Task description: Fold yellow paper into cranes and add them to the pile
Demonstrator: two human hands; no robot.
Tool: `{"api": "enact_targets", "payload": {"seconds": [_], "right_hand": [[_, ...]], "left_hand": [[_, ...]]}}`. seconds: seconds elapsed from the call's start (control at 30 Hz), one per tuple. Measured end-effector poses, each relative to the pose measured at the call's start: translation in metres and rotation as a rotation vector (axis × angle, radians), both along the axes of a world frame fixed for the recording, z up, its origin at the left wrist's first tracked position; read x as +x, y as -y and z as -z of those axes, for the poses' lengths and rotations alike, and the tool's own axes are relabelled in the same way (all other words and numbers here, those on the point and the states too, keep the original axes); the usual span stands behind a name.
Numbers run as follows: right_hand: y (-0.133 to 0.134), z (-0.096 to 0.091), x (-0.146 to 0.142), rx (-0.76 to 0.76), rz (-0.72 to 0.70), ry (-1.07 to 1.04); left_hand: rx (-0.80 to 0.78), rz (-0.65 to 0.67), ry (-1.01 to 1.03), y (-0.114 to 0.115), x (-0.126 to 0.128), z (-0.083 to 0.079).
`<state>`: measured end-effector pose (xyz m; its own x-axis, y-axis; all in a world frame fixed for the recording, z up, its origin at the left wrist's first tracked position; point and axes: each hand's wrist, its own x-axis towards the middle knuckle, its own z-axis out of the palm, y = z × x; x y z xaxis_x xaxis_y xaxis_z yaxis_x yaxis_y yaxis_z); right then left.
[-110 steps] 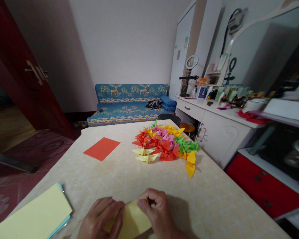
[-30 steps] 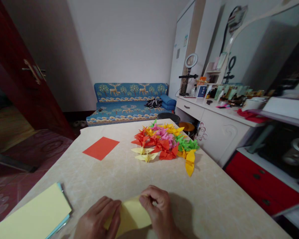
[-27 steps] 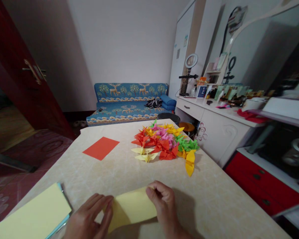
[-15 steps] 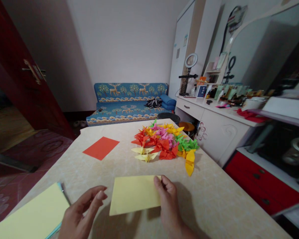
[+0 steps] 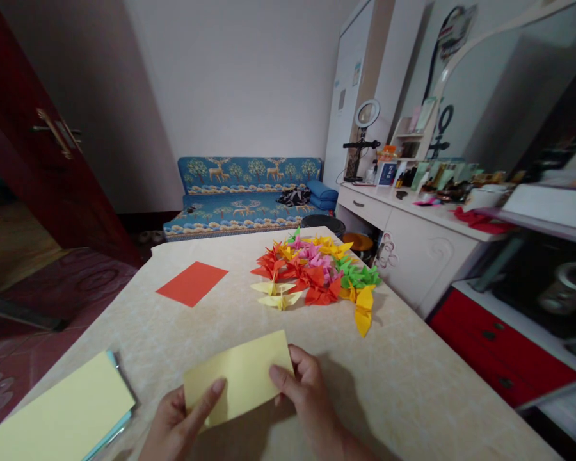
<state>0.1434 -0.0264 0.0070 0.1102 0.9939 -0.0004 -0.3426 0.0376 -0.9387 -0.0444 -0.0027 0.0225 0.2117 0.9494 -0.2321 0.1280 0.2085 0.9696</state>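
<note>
The pale table (image 5: 403, 384) spreads beneath the fingers. Between both hands hangs the yellow sheet (image 5: 244, 371), its long axis running from left fingers to right, right end higher. The right hand (image 5: 304, 384) and left hand (image 5: 175, 419) pinch opposite ends equally near, thumbs on the facing side.

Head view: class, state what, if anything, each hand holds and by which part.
Both hold one pale yellow paper rectangle: the left hand grips its left end, the right hand its right end, thumbs on top.
</note>
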Motion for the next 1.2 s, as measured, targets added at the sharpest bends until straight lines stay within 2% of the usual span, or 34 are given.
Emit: {"api": "enact_targets", "payload": {"seconds": [0.07, 0.1, 0.17, 0.23, 0.33, 0.47, 0.6, 0.87, 1.0, 1.1, 1.2], "right_hand": [[0.0, -0.001, -0.001, -0.008, -0.011, 0.056], [0.001, 0.0, -0.002, -0.008, -0.013, 0.071], [0.002, 0.001, -0.004, -0.015, -0.032, 0.087], [0.003, 0.004, -0.007, -0.019, -0.052, 0.111], [0.005, 0.009, -0.012, -0.012, -0.076, 0.186], [0.008, 0.013, -0.014, 0.022, -0.107, 0.293], [0.01, 0.01, -0.011, 0.068, -0.093, 0.378], [0.009, 0.003, -0.009, 0.06, -0.117, 0.465], [0.006, 0.004, -0.006, 0.199, 0.017, 0.642], [0.003, 0.006, -0.004, 0.222, 0.048, 0.594], [0.0, 0.009, -0.001, 0.163, 0.061, 0.456]], "left_hand": [[0.078, -0.041, -0.058, -0.003, -0.004, 0.002], [0.175, -0.08, -0.111, -0.004, -0.006, 0.003], [0.484, -0.178, -0.256, -0.006, -0.01, 0.003], [0.812, -0.213, -0.426, -0.007, -0.013, 0.001], [1.161, -0.12, -0.63, -0.005, -0.014, -0.001], [1.39, 0.032, -0.73, -0.007, -0.011, 0.002], [1.473, 0.058, -0.676, -0.009, -0.008, 0.002], [1.471, 0.097, -0.636, -0.007, -0.004, -0.003], [1.472, 0.112, -0.638, -0.008, -0.003, -0.001], [1.445, 0.106, -0.649, -0.008, -0.003, 0.0], [1.427, 0.079, -0.675, -0.01, -0.007, 0.0]]}}
